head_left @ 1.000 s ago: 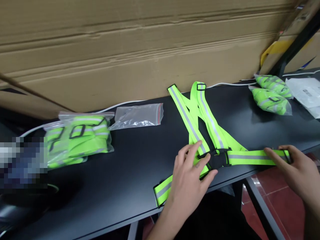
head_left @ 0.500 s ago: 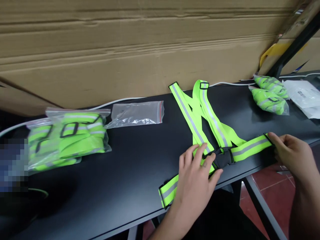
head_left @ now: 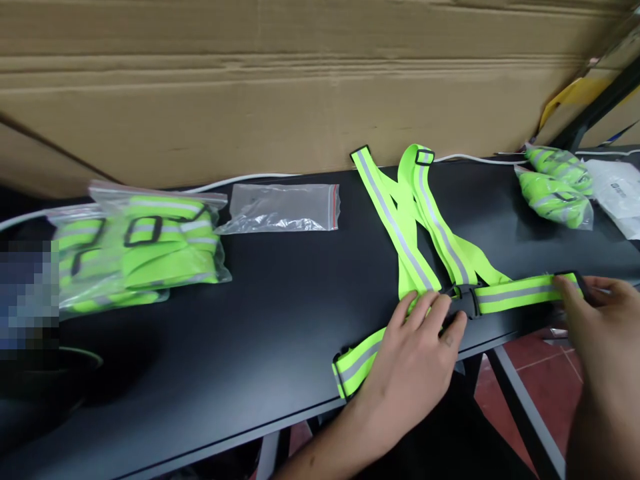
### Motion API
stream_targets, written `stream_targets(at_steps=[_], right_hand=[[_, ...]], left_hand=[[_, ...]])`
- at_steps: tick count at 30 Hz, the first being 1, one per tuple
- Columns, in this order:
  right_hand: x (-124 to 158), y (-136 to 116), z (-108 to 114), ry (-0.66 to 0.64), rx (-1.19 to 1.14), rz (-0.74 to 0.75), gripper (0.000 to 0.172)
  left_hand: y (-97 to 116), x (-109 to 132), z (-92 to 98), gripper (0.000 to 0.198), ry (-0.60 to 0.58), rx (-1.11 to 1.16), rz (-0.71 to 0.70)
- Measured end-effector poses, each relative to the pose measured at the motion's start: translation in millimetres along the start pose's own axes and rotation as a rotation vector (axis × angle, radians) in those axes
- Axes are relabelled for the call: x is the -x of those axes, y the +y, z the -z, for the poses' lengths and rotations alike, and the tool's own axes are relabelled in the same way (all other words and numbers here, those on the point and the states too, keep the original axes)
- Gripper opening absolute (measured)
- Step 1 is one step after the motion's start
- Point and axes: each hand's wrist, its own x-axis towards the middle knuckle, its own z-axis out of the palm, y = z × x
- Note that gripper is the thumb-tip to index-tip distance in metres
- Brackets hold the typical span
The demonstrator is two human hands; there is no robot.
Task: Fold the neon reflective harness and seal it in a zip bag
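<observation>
A neon-green reflective strap vest [head_left: 420, 220] with grey stripes lies spread on the black table [head_left: 250, 347]. My left hand [head_left: 417, 363] lies flat on its waist strap, fingers spread, with fingertips at the black buckle [head_left: 463, 303]. My right hand [head_left: 600, 323] pinches the right end of the waist strap [head_left: 520, 293] near the table's front edge. The strap's left end [head_left: 355, 367] sticks out from under my left hand.
An empty clear zip bag [head_left: 285, 208] lies mid-table. Bagged green vests [head_left: 135, 250] sit at the left, two more bagged vests [head_left: 555, 187] and white paper at the far right. A white cable runs along the cardboard wall behind. A blurred patch is at the left edge.
My right hand has moved the strap's right end back outward and lower, stretching it level. The left hand stays pressed by the buckle. The view has shifted slightly.
</observation>
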Motion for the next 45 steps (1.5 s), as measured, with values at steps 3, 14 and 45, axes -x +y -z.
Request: stream_targets(at_steps=[3, 14, 45], right_hand=[[40.2, -46.2, -7.9, 0.28, -0.072, 0.225, 0.026], [89.9, -64.2, -22.7, 0.033, -0.251, 0.94, 0.028], [92.4, -32.6, -50.9, 0.082, -0.476, 0.997, 0.03]], left_hand=[[0.3, -2.6, 3.0, 0.033, 0.002, 0.023, -0.009], [-6.3, 5.3, -7.3, 0.02, 0.189, 0.359, 0.103], [20.1, -96.4, 24.0, 0.042, 0.065, 0.641, 0.378]])
